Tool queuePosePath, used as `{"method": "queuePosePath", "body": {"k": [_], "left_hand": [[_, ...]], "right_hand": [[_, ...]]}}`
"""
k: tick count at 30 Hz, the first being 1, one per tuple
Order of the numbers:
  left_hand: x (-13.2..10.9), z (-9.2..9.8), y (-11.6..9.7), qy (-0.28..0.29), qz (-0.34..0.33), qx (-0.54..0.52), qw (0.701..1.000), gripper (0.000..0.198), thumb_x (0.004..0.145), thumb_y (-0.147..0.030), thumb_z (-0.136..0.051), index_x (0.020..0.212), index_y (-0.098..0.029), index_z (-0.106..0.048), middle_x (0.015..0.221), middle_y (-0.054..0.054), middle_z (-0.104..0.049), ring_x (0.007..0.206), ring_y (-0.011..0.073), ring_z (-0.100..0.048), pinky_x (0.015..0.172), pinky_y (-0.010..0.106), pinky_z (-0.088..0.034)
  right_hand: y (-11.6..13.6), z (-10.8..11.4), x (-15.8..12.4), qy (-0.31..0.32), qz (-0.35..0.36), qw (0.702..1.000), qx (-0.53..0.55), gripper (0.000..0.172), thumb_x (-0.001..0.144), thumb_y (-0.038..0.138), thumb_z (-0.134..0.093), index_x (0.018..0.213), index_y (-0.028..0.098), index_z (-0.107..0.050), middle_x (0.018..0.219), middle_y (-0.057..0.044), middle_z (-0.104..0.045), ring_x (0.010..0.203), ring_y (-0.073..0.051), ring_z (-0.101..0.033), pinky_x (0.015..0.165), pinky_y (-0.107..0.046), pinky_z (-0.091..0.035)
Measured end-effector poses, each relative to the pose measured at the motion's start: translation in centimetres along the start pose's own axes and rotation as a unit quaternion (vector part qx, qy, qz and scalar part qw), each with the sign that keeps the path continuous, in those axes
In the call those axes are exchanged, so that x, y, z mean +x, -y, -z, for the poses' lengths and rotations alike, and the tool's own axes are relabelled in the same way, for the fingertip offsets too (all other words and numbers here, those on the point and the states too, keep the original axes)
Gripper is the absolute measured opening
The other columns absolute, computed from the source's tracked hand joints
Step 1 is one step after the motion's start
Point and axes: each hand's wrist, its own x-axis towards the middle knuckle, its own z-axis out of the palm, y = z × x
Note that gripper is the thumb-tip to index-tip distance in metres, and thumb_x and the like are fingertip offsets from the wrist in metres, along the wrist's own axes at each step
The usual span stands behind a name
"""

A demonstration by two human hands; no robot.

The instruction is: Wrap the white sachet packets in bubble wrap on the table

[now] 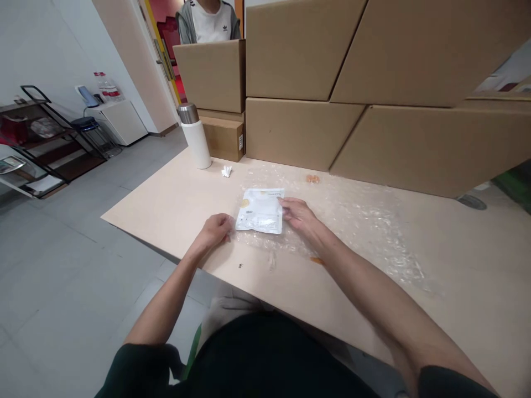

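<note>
A flat white printed pouch (261,211) lies on a sheet of clear bubble wrap (357,221) spread over the pale wooden table (161,204). My right hand (297,213) grips the pouch by its right edge, thumb on top and fingers at the side. Left of the pouch, my left hand (217,229) is closed on the near left end of the bubble wrap, its fingertips partly hidden. The wrap reaches far to the right, passing beneath my right forearm.
Large cardboard boxes (302,132) are stacked along the table's back edge. A white thermos (196,138) stands at the back left, near a crumpled tissue (226,171). Orange tape pieces (312,179) lie on the wrap. Behind the boxes stands a person (211,25).
</note>
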Motion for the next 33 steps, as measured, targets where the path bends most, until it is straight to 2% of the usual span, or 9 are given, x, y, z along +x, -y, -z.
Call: {"method": "queuePosePath", "body": {"k": [6,9,11,13,17,20,22,26,33], "left_hand": [[-0.2,0.0,-0.1,-0.013,-0.002,0.001,1.000,0.022,0.080,-0.039,-0.063,0.078,-0.017,-0.061,0.061,0.000,-0.062,0.047,0.0108,-0.054,0.046,0.022,-0.039],[-0.5,-0.2,-0.2,-0.030,-0.013,-0.004,0.999,0.026,0.082,-0.043,-0.062,0.084,-0.017,-0.061,0.065,-0.001,-0.062,0.048,0.0102,-0.054,0.047,0.022,-0.040],[-0.7,-0.4,-0.2,-0.043,-0.018,-0.014,0.999,0.030,0.083,-0.047,-0.062,0.088,-0.017,-0.062,0.067,-0.001,-0.063,0.049,0.0103,-0.055,0.048,0.022,-0.041],[-0.9,-0.6,-0.2,-0.043,-0.015,-0.034,0.998,0.035,0.083,-0.050,-0.061,0.092,-0.016,-0.062,0.067,-0.001,-0.063,0.051,0.0111,-0.056,0.049,0.022,-0.043],[-1.0,-0.8,0.0,-0.016,-0.012,-0.108,0.994,0.041,0.083,-0.055,-0.062,0.095,-0.015,-0.062,0.068,0.000,-0.062,0.055,0.0124,-0.059,0.050,0.023,-0.045],[-1.0,-0.7,0.1,-0.006,-0.002,-0.161,0.987,0.044,0.079,-0.054,-0.070,0.094,-0.014,-0.065,0.073,0.001,-0.064,0.061,0.0114,-0.061,0.055,0.022,-0.048],[-1.0,-0.6,0.0,-0.003,0.016,-0.192,0.981,0.046,0.074,-0.053,-0.075,0.096,-0.013,-0.066,0.082,0.003,-0.068,0.065,0.0115,-0.063,0.060,0.023,-0.051],[-1.2,-0.4,-0.2,-0.008,0.046,-0.232,0.972,0.050,0.068,-0.051,-0.082,0.095,-0.012,-0.068,0.091,0.009,-0.073,0.069,0.0135,-0.067,0.065,0.025,-0.054],[-1.3,-0.7,-0.2,0.004,0.028,-0.280,0.960,0.050,0.067,-0.049,-0.084,0.097,-0.011,-0.071,0.095,0.013,-0.074,0.076,0.0184,-0.070,0.064,0.025,-0.055]], "right_hand": [[-1.0,0.3,0.1,-0.064,0.032,0.990,-0.119,0.021,0.073,0.020,-0.074,0.073,0.020,-0.053,0.054,0.004,-0.051,0.045,-0.010,-0.045,0.043,-0.021,-0.034],[-1.2,0.7,-0.9,-0.094,0.133,0.955,-0.250,0.025,0.074,0.017,-0.071,0.097,0.020,-0.061,0.093,-0.006,-0.066,0.083,-0.021,-0.062,0.071,-0.031,-0.050],[-1.6,0.5,-1.8,-0.071,0.237,0.878,-0.410,0.024,0.082,0.022,-0.064,0.106,0.019,-0.064,0.123,-0.012,-0.060,0.113,-0.028,-0.055,0.094,-0.040,-0.046],[-2.1,0.0,-2.8,-0.013,0.300,0.782,-0.546,0.026,0.092,0.033,-0.054,0.110,0.018,-0.065,0.134,-0.014,-0.055,0.122,-0.031,-0.048,0.104,-0.046,-0.039],[-3.1,-1.7,-4.7,0.082,0.361,0.652,-0.662,0.049,0.093,0.050,-0.053,0.124,0.013,-0.061,0.135,-0.018,-0.055,0.119,-0.035,-0.049,0.099,-0.048,-0.042],[-3.1,-2.4,-5.6,0.129,0.417,0.554,-0.709,0.042,0.097,0.036,-0.047,0.126,0.008,-0.059,0.130,-0.021,-0.059,0.111,-0.033,-0.052,0.091,-0.044,-0.045],[-3.0,-2.5,-5.8,0.138,0.432,0.511,-0.730,0.035,0.097,0.019,-0.041,0.125,0.006,-0.059,0.125,-0.022,-0.061,0.106,-0.032,-0.055,0.086,-0.042,-0.047],[-2.5,-2.6,-5.6,0.133,0.436,0.482,-0.749,0.044,0.091,-0.001,-0.034,0.128,0.002,-0.058,0.121,-0.024,-0.064,0.102,-0.030,-0.060,0.079,-0.040,-0.051],[-3.2,-3.8,-6.2,0.092,0.468,0.469,-0.743,0.042,0.094,0.001,-0.033,0.129,-0.001,-0.057,0.123,-0.024,-0.065,0.103,-0.029,-0.062,0.080,-0.038,-0.054]]}}
